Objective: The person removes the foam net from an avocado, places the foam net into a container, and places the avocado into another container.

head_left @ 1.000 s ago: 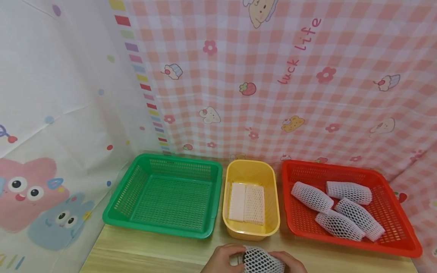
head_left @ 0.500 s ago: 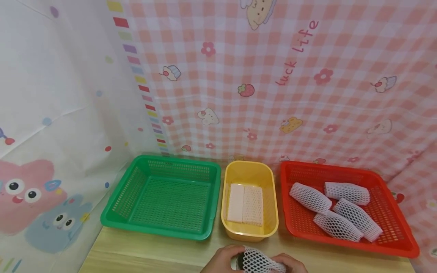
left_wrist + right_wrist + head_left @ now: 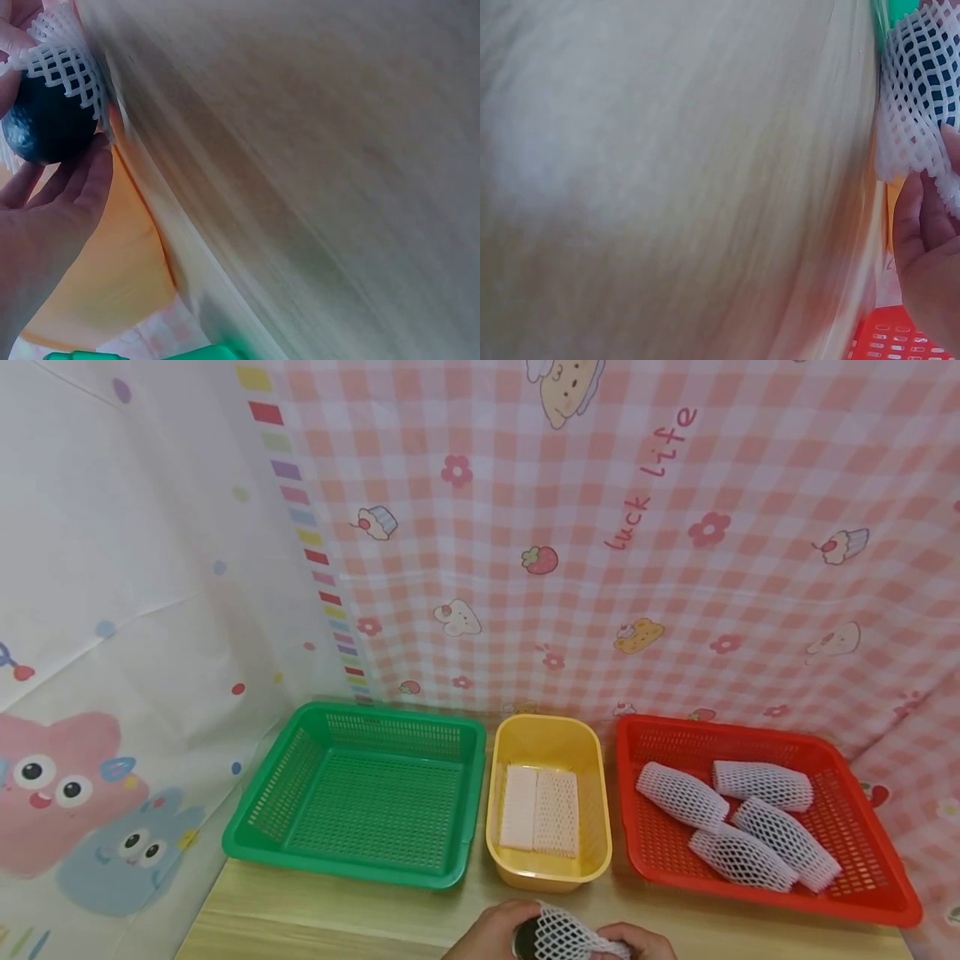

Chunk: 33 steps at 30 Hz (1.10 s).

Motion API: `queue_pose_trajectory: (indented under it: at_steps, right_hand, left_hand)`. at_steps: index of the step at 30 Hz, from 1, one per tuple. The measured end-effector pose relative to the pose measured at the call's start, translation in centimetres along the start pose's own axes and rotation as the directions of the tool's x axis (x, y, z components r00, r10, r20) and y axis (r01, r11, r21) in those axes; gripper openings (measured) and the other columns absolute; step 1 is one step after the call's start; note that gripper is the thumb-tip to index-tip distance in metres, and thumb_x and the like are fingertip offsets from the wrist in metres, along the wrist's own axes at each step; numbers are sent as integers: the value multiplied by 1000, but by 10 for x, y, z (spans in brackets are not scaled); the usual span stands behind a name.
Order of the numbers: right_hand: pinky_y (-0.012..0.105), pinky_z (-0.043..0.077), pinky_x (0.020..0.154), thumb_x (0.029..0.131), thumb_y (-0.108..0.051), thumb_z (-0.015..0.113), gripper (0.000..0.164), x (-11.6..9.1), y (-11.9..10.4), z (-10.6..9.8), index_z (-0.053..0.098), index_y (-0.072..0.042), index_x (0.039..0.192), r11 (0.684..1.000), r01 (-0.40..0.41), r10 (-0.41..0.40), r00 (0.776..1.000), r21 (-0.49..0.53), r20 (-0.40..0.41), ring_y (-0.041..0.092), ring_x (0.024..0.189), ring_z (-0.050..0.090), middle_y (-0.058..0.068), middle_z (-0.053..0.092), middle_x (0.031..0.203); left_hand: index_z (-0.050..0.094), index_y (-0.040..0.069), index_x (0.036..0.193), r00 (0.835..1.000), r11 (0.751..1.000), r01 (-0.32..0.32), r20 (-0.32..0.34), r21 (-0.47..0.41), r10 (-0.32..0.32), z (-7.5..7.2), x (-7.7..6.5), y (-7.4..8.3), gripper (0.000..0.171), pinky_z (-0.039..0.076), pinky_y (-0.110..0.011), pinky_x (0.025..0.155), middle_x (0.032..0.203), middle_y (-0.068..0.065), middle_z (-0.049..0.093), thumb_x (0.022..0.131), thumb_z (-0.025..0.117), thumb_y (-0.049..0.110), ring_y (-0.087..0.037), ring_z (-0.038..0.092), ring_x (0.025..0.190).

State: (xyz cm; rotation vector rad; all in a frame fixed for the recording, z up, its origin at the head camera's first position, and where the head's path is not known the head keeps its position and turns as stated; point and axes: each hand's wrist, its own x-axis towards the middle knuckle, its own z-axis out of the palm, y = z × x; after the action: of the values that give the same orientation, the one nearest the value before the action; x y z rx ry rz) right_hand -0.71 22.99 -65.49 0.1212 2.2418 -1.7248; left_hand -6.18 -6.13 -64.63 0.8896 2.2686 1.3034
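A dark, smooth, egg-shaped fruit that looks like an avocado is partly covered by a white foam net sleeve. At the bottom of the head view, my left hand holds the fruit, its rounded end bare beside the fingers. My right hand pinches the gathered tail of the sleeve on the other side. In the right wrist view the net stretches over the dark fruit and bunches up by the right fingers. Both hands are cut off by the head view's lower edge.
Behind the hands stands a yellow basket with flat foam net sleeves. The red basket at right contains several net-wrapped items. An empty green basket is at left. All rest on a wooden table before a checked cloth.
The net sleeve has slid to the right, and more of the dark fruit shows bare at the left hand. Its right end is now bunched in the right fingers. The baskets are unchanged.
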Motion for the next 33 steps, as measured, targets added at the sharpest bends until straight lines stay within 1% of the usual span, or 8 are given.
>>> queue_pose_trajectory:
  at_steps: [7, 11, 14, 18, 20, 23, 28, 33]
  right_hand:
    - [26, 56, 62, 86, -21, 87, 23, -6, -14, 4, 79, -4, 99, 998, 34, -35, 999, 44, 10, 9, 75, 66, -1, 74, 87]
    - [26, 57, 64, 87, -17, 85, 26, -14, -37, 5, 76, 4, 100, 997, 30, -32, 999, 65, 23, 7, 75, 65, 0, 73, 88]
    - [25, 56, 66, 88, -15, 84, 30, -20, -56, 6, 74, 9, 102, 999, 16, -18, 999, 49, 27, 6, 75, 64, 3, 73, 89]
    - [24, 54, 66, 87, -16, 85, 28, -25, -72, 5, 75, 6, 102, 1000, -21, 21, 1000, -3, -12, 6, 74, 63, 4, 73, 88]
    - [24, 54, 66, 87, -16, 85, 26, -26, -74, 4, 76, 4, 101, 999, -32, 31, 999, -19, -31, 7, 73, 63, 5, 72, 87]
    - [25, 55, 66, 87, -16, 84, 27, -26, -74, 1, 76, 5, 103, 999, -52, 52, 998, 0, -35, 8, 73, 63, 6, 73, 88]
    - [24, 55, 66, 87, -16, 85, 30, -28, -76, -3, 75, 7, 104, 997, -82, 82, 995, -7, -58, 9, 74, 63, 8, 73, 89]
    - [25, 55, 65, 85, -15, 86, 30, -30, -76, -6, 76, 5, 104, 992, -128, 125, 983, -15, -134, 11, 74, 64, 8, 73, 89]
  left_hand:
    - [64, 1, 138, 1000, 999, -19, 22, 46, 18, -16, -3, 35, 65, 52, -33, 103, 135, -10, 67, 86, 88, 31, -15, 61, 124]
    - [65, 2, 137, 1000, 998, -15, 26, 69, 13, -19, -5, 41, 63, 51, -33, 104, 135, -9, 66, 86, 88, 31, -14, 60, 125]
    - [66, 5, 136, 999, 992, -48, -1, 114, 49, -11, -4, 26, 63, 50, -32, 104, 135, -6, 66, 86, 87, 36, -13, 59, 125]
    - [66, 8, 136, 991, 972, -123, -34, 201, 132, 1, -2, -4, 62, 51, -31, 103, 135, -3, 66, 87, 86, 41, -12, 59, 125]
    - [66, 9, 135, 984, 958, -157, -45, 242, 173, 4, -2, -13, 62, 51, -31, 103, 136, -3, 66, 87, 85, 42, -12, 59, 126]
    - [66, 9, 135, 977, 952, -181, -67, 247, 203, 1, -5, -12, 61, 51, -32, 101, 136, -4, 66, 86, 87, 39, -14, 60, 126]
    - [66, 12, 135, 978, 968, -157, -106, 197, 181, -4, -10, -9, 61, 51, -32, 102, 137, 0, 65, 84, 90, 36, -12, 58, 126]
    - [64, 18, 134, 955, 955, -216, -160, 204, 250, -2, -12, -16, 61, 50, -29, 101, 135, 7, 63, 84, 89, 40, -9, 57, 124]
